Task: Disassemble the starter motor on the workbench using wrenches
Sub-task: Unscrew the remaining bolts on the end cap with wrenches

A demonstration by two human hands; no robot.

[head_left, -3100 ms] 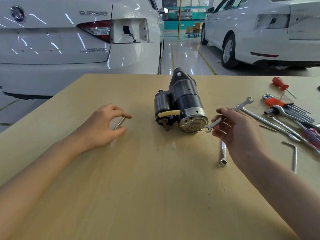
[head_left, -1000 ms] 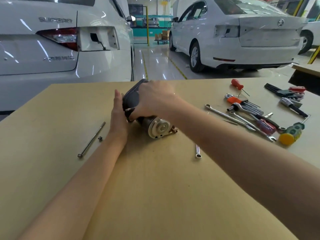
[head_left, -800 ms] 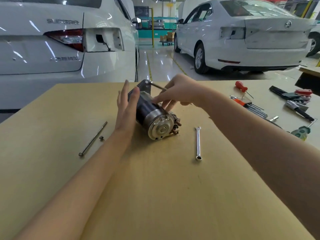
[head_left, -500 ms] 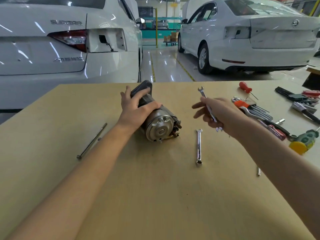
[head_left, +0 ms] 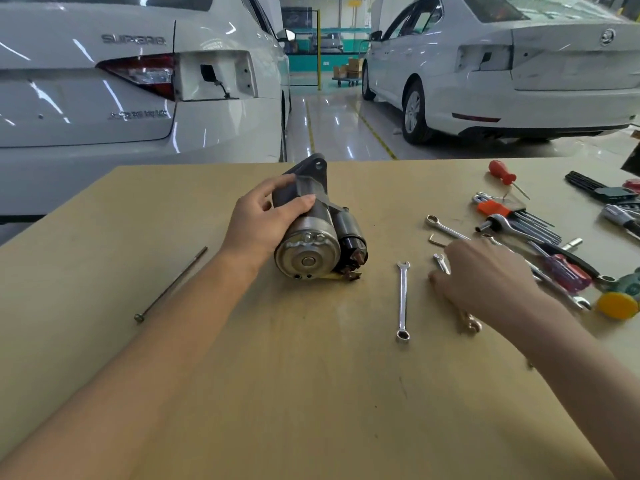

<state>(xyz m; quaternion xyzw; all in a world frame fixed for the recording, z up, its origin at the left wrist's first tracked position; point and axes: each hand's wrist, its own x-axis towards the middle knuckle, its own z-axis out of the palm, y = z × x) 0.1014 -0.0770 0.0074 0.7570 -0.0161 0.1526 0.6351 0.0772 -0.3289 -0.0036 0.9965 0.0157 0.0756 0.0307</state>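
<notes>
The starter motor (head_left: 311, 251) lies on its side on the wooden workbench (head_left: 311, 393), silver end cap facing me. My left hand (head_left: 263, 223) grips its body from the left, thumb on top. My right hand (head_left: 485, 278) is low over the bench to the right, holding a small open-end wrench (head_left: 440, 261) whose jaw sticks out past my thumb. Its other end shows blurred below my wrist. A combination wrench (head_left: 402, 299) lies between the motor and my right hand. A long through bolt (head_left: 171, 285) lies to the left.
Tools crowd the right of the bench: a long ring wrench (head_left: 445, 228), a ratchet (head_left: 498, 221), an orange hex key set (head_left: 491, 207), red screwdrivers (head_left: 502, 171) and a yellow-tipped tool (head_left: 618, 304). Two white cars stand beyond the far edge.
My right hand came off the motor with the small wrench and dropped to the bench on the right. My left hand went from bracing the motor to gripping it.
</notes>
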